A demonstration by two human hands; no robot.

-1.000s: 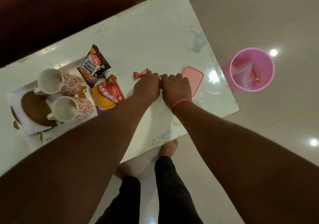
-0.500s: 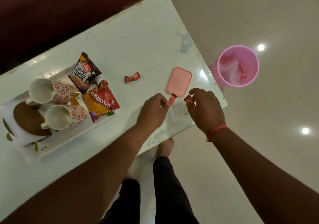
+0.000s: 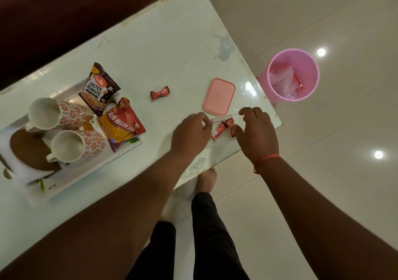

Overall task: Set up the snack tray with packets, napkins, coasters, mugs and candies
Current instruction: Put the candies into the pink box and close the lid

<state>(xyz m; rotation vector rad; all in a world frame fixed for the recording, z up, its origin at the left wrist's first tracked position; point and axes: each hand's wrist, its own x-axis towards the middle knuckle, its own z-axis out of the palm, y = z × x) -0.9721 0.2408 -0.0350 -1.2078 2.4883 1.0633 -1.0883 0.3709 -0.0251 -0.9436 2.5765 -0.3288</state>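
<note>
A white tray (image 3: 90, 172) at the left holds two patterned mugs (image 3: 56, 116) (image 3: 73, 147), brown coasters (image 3: 30, 152) on a white napkin (image 3: 6, 141), a salted peanuts packet (image 3: 98, 90) and an orange-red sev packet (image 3: 122, 126). One wrapped red candy (image 3: 159, 93) lies alone on the table. Near the table's right corner, two red candies (image 3: 218, 130) (image 3: 230, 124) lie in a shallow clear box (image 3: 224, 118). My left hand (image 3: 189, 135) pinches the box's left rim. My right hand (image 3: 256, 133) arches over its right end, fingers apart.
A pink lid (image 3: 219, 99) lies flat just beyond the clear box. A pink bin (image 3: 293, 75) with wrappers stands on the floor past the table's right corner. The white table (image 3: 168, 42) ends close to my right hand. My legs and a bare foot (image 3: 206, 180) are below.
Both hands came back from the middle of the table toward the right corner. The candies that were in my fingers now lie in the clear box between my hands.
</note>
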